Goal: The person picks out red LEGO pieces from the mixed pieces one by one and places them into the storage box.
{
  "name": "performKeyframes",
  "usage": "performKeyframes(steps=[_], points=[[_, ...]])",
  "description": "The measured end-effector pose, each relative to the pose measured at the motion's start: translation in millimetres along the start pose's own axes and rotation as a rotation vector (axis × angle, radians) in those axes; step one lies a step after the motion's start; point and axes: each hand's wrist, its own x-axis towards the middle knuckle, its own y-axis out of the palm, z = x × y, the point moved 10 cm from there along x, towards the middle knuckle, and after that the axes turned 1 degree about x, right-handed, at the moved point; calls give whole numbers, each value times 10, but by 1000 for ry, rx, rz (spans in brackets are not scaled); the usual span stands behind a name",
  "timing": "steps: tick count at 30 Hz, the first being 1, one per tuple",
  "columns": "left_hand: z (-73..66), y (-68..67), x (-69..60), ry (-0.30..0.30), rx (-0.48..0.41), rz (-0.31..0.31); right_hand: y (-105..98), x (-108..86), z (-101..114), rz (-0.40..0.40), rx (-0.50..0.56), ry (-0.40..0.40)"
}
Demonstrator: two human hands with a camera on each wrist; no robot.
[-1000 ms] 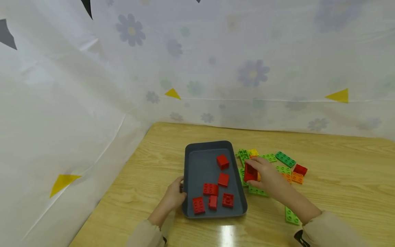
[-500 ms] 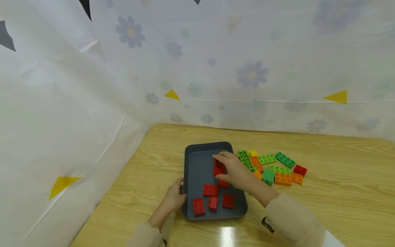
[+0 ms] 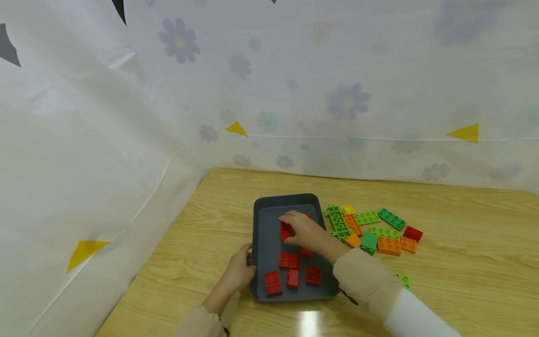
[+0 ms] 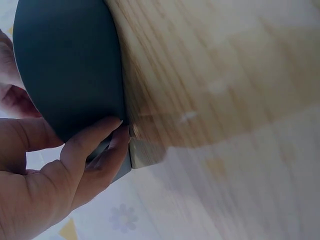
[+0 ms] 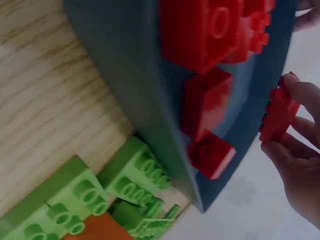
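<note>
My right hand [image 3: 310,234] pinches a red building brick [image 5: 281,114] between thumb and fingers, above the inside of a dark grey tray [image 3: 265,213]. Its studs face away from the palm in the right wrist view. Beside the tray's left wall, my left hand [image 3: 239,270] grips that edge, and the left wrist view shows its fingers [image 4: 90,145] curled against the outer side. Several red bricks [image 3: 288,260] lie in the tray's near half. Two more, farther back, are partly hidden by my right hand.
Right of the tray lies a group of loose bricks: light green [image 3: 338,221], orange [image 3: 389,245], dark green [image 3: 392,219] and yellow [image 3: 347,209]. A red brick [image 3: 412,233] lies at its right end. A patterned white sheet [image 3: 294,93] hangs behind the wooden table [image 3: 476,262].
My right hand has carried the red brick left from the loose group to over the tray. My left hand stays on the tray's edge.
</note>
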Motion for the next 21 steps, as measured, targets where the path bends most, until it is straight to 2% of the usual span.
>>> performKeyframes(steps=[5,8,13,21], points=[[-2,3,-8,11,-1,3,199,36,-105,81,-41,31],[-7,3,-5,24,-1,4,266,31,-131,104,-72,22],[-8,2,-1,33,3,4,282,31,-132,92,-89,1],[-10,2,-9,34,15,3,288,36,-154,76,-61,18]])
